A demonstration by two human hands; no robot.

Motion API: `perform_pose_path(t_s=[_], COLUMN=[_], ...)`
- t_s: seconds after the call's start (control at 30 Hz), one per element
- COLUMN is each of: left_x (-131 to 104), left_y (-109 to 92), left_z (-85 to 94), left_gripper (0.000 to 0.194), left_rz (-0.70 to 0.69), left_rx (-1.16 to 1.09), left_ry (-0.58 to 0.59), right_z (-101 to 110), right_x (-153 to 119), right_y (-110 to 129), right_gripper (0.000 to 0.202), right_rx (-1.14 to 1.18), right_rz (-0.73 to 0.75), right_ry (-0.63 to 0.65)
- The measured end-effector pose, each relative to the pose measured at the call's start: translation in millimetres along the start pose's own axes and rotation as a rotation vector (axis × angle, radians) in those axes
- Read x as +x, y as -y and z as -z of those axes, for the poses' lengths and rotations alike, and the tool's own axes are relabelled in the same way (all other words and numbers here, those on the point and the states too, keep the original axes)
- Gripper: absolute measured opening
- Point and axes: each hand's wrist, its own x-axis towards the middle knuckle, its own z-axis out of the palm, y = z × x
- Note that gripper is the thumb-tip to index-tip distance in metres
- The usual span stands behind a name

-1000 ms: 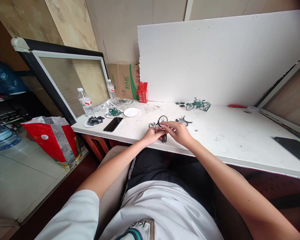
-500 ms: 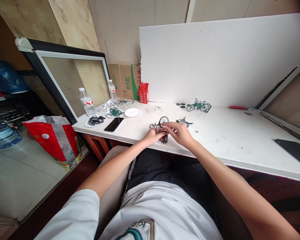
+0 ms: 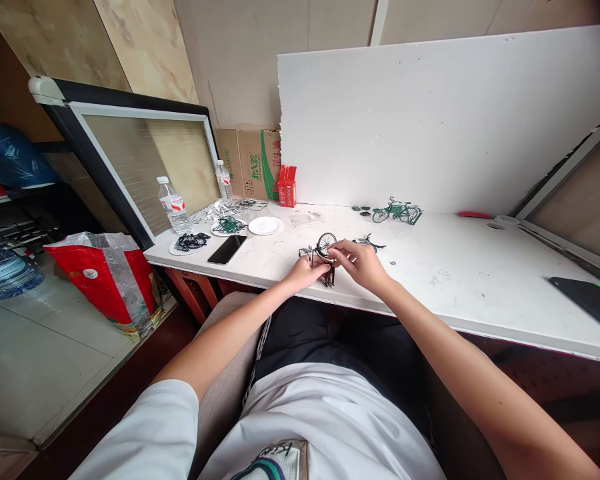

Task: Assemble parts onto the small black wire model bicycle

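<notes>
A small black model bicycle (image 3: 327,244) is held above the table's front edge, its spoked wheel pointing away from me. My left hand (image 3: 306,272) is closed round its frame from the left. From the right, my right hand (image 3: 359,262) pinches at the bicycle near that wheel; whether a separate small part is between the fingertips I cannot make out. Just behind my right hand lies another black bicycle piece (image 3: 375,245), partly hidden by the fingers. Farther back stands a green model bicycle (image 3: 397,211), with small dark green pieces (image 3: 364,211) to its left.
On the left are plates with black parts (image 3: 191,243) and green parts (image 3: 229,225), a white plate (image 3: 266,226), a phone (image 3: 227,249) and water bottles (image 3: 174,205). A red box (image 3: 287,186) stands at the back. A black flat object (image 3: 587,303) lies far right.
My right hand's fingers have shifted slightly at the bicycle, near the wheel. The left hand keeps its hold, and the things on the table stay where they were.
</notes>
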Motion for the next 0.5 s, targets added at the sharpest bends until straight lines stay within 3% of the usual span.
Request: perform_pose_path(t_s=[0.5], left_x=[-1.4], left_y=[-2.1], left_z=[-0.7], left_gripper=[0.022], left_rz=[-0.007], left_rx=[0.048], left_ry=[-0.004], right_z=[-1.7], right_x=[-0.6], right_y=[-0.7], right_gripper=[0.036], right_rx=[0.029], right_rz=[-0.015], right_ry=[0.026])
